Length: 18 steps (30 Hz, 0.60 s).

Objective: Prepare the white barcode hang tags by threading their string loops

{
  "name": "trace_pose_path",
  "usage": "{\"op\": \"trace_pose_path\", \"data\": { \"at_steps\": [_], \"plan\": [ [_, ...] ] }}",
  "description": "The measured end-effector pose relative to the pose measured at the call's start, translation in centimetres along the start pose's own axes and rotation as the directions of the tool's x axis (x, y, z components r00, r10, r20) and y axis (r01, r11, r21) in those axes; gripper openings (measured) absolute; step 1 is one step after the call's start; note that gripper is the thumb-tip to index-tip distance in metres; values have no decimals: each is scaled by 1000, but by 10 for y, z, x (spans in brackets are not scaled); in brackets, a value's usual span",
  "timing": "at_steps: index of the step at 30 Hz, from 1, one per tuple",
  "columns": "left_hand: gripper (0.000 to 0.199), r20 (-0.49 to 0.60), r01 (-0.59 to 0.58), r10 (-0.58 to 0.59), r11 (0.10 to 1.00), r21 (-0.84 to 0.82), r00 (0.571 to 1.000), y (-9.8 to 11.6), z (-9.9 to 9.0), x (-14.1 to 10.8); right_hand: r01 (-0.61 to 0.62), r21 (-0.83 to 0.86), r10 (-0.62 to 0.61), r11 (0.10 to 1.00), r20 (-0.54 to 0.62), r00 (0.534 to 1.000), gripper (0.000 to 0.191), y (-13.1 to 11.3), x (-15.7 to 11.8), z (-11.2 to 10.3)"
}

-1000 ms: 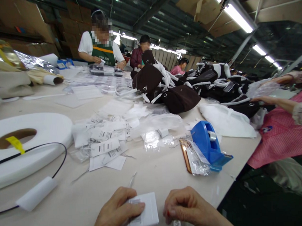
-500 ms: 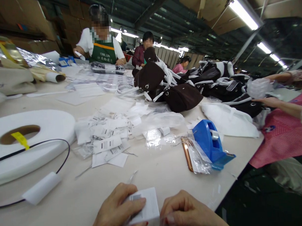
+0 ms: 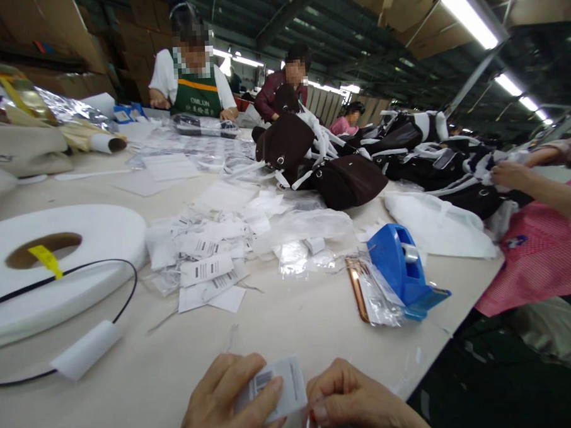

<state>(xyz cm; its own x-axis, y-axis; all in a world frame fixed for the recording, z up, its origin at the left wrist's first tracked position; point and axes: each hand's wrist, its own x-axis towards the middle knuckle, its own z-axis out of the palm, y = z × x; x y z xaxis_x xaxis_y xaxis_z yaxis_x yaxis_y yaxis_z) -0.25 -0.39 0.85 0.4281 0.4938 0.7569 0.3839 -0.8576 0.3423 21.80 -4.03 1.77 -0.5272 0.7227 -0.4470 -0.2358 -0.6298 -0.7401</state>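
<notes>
Low in the head view, my left hand (image 3: 225, 399) is closed on a white paper tag (image 3: 289, 381) with a printed barcode; the thumb presses on its face. Just right of it, my right hand (image 3: 352, 394) pinches clear plastic film (image 3: 310, 427) below the tag's right edge. Most of that film is cut off by the frame's bottom, so its full shape is hidden. Beyond my hands lies a loose heap of white printed tags (image 3: 207, 268) with thin strings.
A blue tape dispenser (image 3: 396, 266) stands right, beside clear packets (image 3: 381, 295). At left lies a big white roll (image 3: 102, 247). Dark brown bags (image 3: 350, 181) are piled farther back. Co-workers stand across the table, and one in pink (image 3: 537, 247) is at the right edge.
The tag in my left hand has tilted and turned slightly, showing its barcode more. My right hand stays pinched beside it. The right-hand co-worker's hands have shifted at the bags.
</notes>
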Motion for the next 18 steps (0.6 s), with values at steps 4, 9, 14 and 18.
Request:
{"op": "trace_pose_path", "data": {
  "at_steps": [4, 9, 14, 18],
  "plan": [
    [14, 12, -38, 37, 998, 50, 999, 1, 0, -2, -30, 39, 29, 999, 11, 1000, 13, 5, 0, -1],
    [12, 6, -90, 90, 994, 68, 996, -1, -2, 1, -36, 103, 35, 994, 10, 999, 11, 5, 3, 4],
    [12, -97, -147, 157, 984, 99, 983, -6, -1, 3, -37, 158, 40, 987, -13, 999, 8, 3, 6, 9],
    [12, -71, -140, 146, 986, 89, 987, -6, 0, 2, -43, 176, 47, 983, -22, 999, 8, 5, 6, 8]
  ]
}}
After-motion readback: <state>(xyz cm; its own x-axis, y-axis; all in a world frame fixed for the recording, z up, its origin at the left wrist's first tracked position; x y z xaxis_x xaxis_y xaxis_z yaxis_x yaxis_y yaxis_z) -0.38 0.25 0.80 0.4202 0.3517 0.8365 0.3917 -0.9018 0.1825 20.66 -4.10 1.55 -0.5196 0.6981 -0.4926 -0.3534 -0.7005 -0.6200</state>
